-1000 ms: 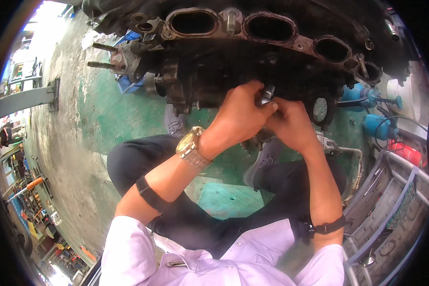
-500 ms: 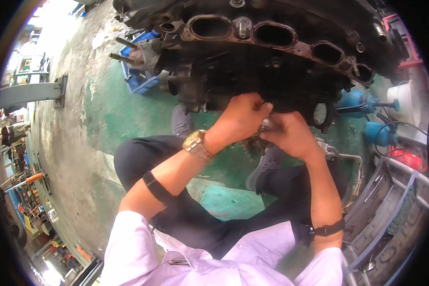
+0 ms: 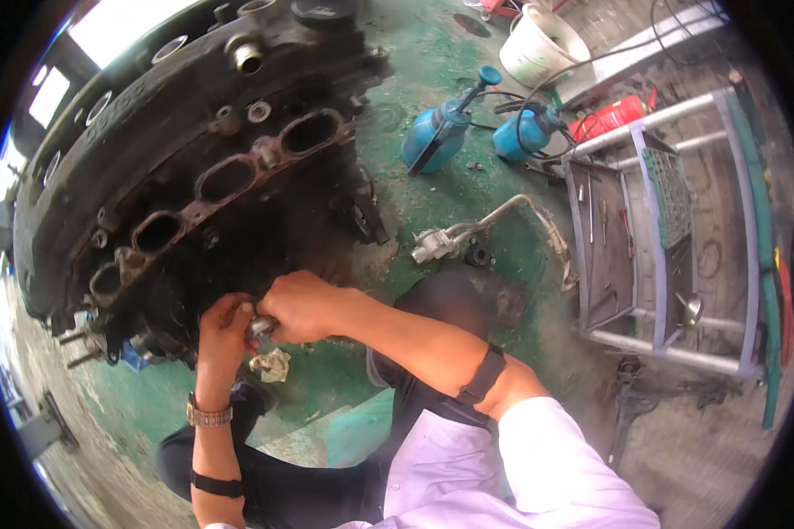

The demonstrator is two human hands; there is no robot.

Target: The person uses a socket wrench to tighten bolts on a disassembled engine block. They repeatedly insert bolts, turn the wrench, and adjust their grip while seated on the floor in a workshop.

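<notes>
A large dark engine (image 3: 123,132) with a row of oval ports along its side fills the upper left. My left hand (image 3: 223,331), with a metal watch on the wrist, is closed in front of the engine's lower side. My right hand (image 3: 302,306) is closed right beside it, with the fingers curled. Between the hands is a small rounded silvery metal part (image 3: 262,327), which both seem to grip. Fingers cover much of it, so its kind cannot be made out. A crumpled pale cloth or paper (image 3: 271,365) lies on the floor just below.
To the right stands a metal-framed tool rack (image 3: 670,238) with tools on its shelves. Two blue pump sprayers (image 3: 437,132), a white bucket (image 3: 543,48) and a red cylinder (image 3: 610,117) stand beyond. A bent metal pipe assembly (image 3: 476,227) lies on the green floor.
My view has swung to the right, so the engine and my hands sit further left and the tool rack shows more fully. Both hands stay together at the metal part.
</notes>
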